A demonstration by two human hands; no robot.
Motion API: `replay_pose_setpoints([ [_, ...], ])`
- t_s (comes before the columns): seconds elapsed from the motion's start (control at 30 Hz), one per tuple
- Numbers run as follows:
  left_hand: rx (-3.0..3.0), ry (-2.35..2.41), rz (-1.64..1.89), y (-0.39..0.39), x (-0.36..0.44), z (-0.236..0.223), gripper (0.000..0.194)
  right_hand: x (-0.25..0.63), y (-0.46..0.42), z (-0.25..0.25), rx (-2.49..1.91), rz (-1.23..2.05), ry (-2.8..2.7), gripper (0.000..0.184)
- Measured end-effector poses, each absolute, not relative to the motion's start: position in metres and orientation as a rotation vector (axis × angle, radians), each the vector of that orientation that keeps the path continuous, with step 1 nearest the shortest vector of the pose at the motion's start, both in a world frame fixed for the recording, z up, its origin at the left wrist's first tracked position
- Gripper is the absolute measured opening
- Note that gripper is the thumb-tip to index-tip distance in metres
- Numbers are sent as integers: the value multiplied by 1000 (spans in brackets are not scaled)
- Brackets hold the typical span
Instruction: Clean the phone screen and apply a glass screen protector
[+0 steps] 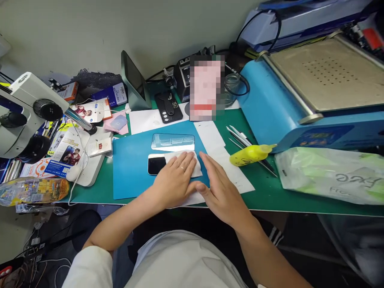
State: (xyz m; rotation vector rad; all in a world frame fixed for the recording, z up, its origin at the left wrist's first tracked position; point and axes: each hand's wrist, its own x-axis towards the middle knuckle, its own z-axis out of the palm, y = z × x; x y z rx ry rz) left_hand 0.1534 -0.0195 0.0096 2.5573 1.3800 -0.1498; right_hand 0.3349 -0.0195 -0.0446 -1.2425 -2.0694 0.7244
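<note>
My left hand [177,176] lies flat on a folded white tissue [197,169], fingers stretched out, with a ring on one finger. The tissue covers the right part of a phone [156,165], whose dark screen shows at its left end. To the right, my right hand [220,188] is open on its side with straight fingers. Its thumb comes close to the left thumb; I cannot tell whether they touch. Just beyond the phone, a clear glass panel [173,142] rests on the blue mat [129,168]. More white paper shows under the hands.
At left stand a microscope [36,120] and a bottle [34,190]. Behind are a black phone case [168,107] and a tilted screen device [135,82]. On the right lie a yellow squeeze bottle [251,155], tweezers [240,136], a blue machine [270,108] and a plastic packet [330,174].
</note>
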Motion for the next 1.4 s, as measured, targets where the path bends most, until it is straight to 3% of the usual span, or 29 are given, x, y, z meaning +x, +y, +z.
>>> replay_pose_setpoints([
  [0.5,2538,1395,4,-29,147,2,84,334,-16,-43,-1195,653,-2144,82],
  [0.67,2518,1441,35,-27,140,2,68,333,-15,-41,-1248,633,-2174,89],
  [1.4,2476,1797,98,-51,105,-2,70,328,-16,-45,-1279,489,-2263,85],
])
